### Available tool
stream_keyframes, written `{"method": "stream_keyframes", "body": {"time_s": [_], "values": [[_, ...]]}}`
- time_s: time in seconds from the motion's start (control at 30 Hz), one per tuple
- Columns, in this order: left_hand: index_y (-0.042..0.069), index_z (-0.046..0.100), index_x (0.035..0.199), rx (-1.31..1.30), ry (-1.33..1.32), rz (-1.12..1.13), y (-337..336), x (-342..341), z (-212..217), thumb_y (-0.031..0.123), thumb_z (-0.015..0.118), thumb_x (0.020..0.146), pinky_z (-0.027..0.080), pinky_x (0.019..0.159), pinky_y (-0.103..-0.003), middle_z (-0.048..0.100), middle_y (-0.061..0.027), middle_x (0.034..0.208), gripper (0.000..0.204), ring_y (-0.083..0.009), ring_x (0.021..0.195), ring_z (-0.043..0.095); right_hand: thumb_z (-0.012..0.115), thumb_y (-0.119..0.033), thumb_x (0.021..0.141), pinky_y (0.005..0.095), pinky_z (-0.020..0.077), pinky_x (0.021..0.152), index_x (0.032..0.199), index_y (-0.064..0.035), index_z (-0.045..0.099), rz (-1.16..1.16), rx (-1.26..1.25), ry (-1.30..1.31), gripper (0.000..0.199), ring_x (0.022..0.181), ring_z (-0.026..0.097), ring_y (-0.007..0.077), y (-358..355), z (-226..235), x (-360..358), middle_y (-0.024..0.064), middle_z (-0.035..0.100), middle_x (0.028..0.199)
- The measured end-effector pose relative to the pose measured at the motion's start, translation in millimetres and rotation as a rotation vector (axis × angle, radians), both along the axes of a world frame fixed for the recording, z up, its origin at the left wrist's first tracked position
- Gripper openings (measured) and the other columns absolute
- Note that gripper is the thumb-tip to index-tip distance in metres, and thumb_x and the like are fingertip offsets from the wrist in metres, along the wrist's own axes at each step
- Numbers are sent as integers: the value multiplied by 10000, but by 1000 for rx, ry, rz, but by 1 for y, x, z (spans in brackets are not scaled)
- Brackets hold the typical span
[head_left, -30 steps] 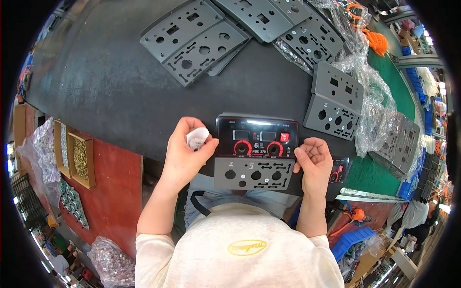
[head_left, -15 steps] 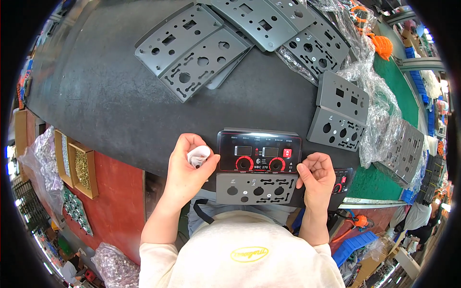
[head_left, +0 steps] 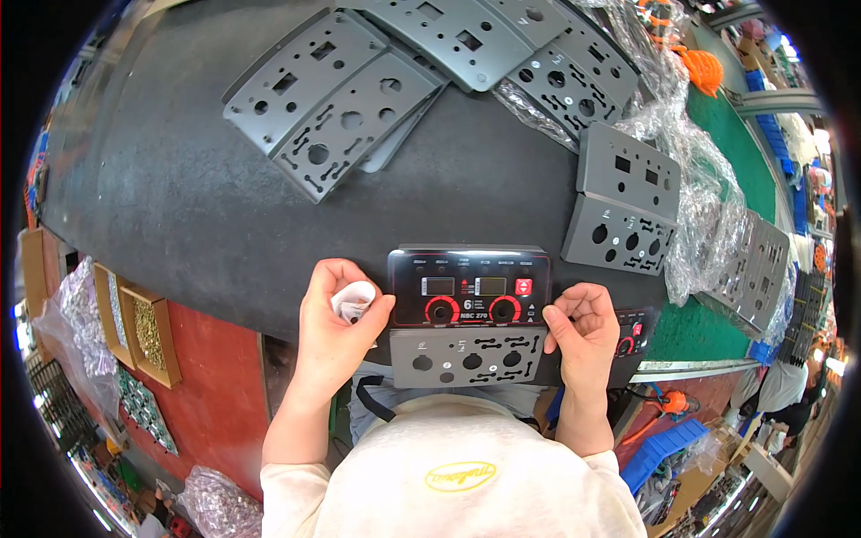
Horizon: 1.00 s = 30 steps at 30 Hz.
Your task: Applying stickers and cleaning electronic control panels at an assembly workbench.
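Note:
In front of my body is a bent grey metal panel (head_left: 430, 369) with round and slotted holes in its lower part. Its upper part carries a glossy black overlay (head_left: 466, 286) with two small windows and two red dial rings. My left hand (head_left: 336, 327) is closed around a crumpled white wad (head_left: 353, 301), paper or cloth, with its thumb tip at the overlay's left edge. At the panel's right edge, my right hand (head_left: 583, 332) has curled fingers, thumb and forefinger pinching around the edge; the grip is partly hidden.
Grey punched panels (head_left: 332, 99) lie overlapped at the far side, another panel (head_left: 623, 202) to the right. Clear plastic wrap (head_left: 708, 224) runs along the right edge. A second overlaid panel (head_left: 635, 332) sits beside my right hand. Boxes of small brass parts (head_left: 148, 336) stand left.
The panel and both hands appear slightly further left in view, as do the panels on the table. Both hands keep nearly the same pose.

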<state>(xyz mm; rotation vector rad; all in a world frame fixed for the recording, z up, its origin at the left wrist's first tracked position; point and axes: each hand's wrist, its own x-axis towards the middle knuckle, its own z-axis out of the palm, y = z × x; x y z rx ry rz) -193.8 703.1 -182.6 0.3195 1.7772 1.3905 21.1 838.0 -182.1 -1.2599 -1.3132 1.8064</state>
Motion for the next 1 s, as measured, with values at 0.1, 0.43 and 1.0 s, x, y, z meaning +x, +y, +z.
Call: {"method": "stream_keyframes", "body": {"time_s": [0.1,0.43,1.0], "values": [[46,440,882,17,6,-6,1,1,0,-58,633,753,388,511,-169,518,9,731,255,-26,615,478,598,92,779,171,435,437,973,-29,485,-5,-2,-8,255,641,513,55,0,1,-1,30,541,775],[63,411,903,25,14,21,3,4,0,-84,615,744,376,424,-165,547,-16,722,298,-32,534,474,602,61,793,170,422,433,964,-38,471,33,-1,-54,237,621,496,41,2,0,-1,21,522,767],[70,412,924,7,37,27,2,3,2,-94,598,752,371,414,-158,544,-15,723,302,-33,518,472,607,27,795,181,429,431,942,-26,466,83,-35,-139,211,577,497,45,4,2,-2,30,522,751]]}}
